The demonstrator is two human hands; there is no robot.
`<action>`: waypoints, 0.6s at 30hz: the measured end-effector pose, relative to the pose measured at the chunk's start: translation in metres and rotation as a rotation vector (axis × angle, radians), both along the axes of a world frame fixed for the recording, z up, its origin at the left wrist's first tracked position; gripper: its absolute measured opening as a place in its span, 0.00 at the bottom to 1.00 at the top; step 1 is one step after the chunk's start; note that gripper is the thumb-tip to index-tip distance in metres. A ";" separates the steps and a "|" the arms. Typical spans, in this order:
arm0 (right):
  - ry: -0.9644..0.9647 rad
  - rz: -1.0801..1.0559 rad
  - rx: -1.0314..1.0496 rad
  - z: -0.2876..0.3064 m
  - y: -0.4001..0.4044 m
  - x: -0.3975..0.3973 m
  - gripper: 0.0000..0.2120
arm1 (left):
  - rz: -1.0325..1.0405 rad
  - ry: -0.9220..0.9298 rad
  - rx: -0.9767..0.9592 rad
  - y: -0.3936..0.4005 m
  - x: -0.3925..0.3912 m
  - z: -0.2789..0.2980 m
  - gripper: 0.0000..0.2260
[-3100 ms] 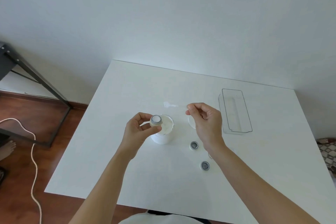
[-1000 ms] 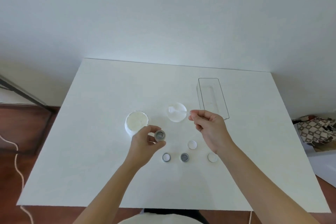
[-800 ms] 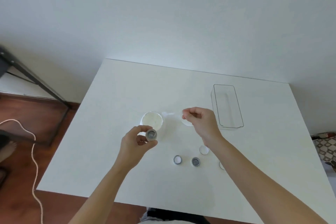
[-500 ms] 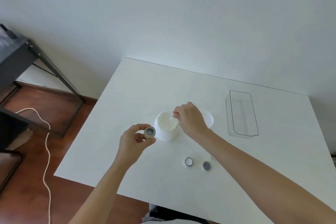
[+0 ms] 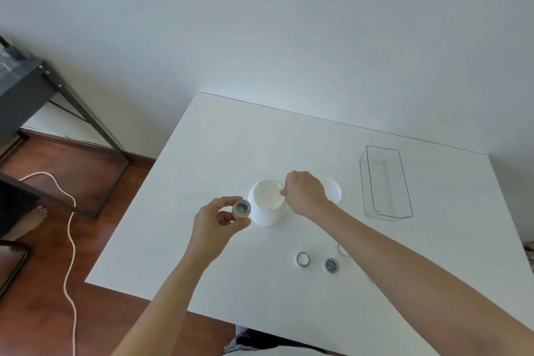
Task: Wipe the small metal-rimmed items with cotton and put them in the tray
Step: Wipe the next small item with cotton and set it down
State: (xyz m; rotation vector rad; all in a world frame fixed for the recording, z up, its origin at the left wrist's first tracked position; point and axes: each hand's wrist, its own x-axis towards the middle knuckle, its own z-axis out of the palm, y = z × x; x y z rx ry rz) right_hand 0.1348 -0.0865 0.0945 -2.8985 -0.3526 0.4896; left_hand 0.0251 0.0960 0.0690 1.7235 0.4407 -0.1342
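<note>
At frame centre, the right hand (image 5: 304,193) has moved from beside the clear tray (image 5: 387,182) to the white cotton tub (image 5: 267,202) — fingers curled at its rim, pinching unclear. The left hand (image 5: 215,221) pinches a metal-rimmed item (image 5: 241,209) — wiping comes next; the tray looks empty.

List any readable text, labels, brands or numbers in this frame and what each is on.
None can be read. The white jar, its lid, the clear tray, the small metal-rimmed item held in the left hand and the items on the table show no print.
</note>
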 end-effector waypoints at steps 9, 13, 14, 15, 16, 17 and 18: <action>0.243 -0.474 0.403 0.001 -0.021 0.005 0.12 | 0.013 0.001 -0.030 -0.002 0.013 -0.003 0.16; 0.266 -0.553 0.525 0.012 -0.027 0.005 0.12 | 0.036 -0.006 -0.016 -0.006 0.023 -0.004 0.15; 0.268 -0.565 0.557 0.016 -0.029 0.005 0.12 | 0.038 -0.004 -0.016 -0.008 0.026 -0.004 0.14; 0.267 -0.573 0.582 0.020 -0.030 0.005 0.12 | 0.037 -0.001 -0.017 -0.009 0.028 -0.004 0.14; 0.263 -0.577 0.604 0.024 -0.031 0.004 0.12 | 0.032 0.002 -0.018 -0.011 0.031 -0.004 0.14; 0.256 -0.581 0.624 0.027 -0.032 0.003 0.12 | 0.025 0.003 -0.020 -0.013 0.033 -0.003 0.13; 0.243 -0.582 0.642 0.030 -0.032 0.002 0.12 | 0.017 0.003 -0.022 -0.015 0.036 -0.003 0.13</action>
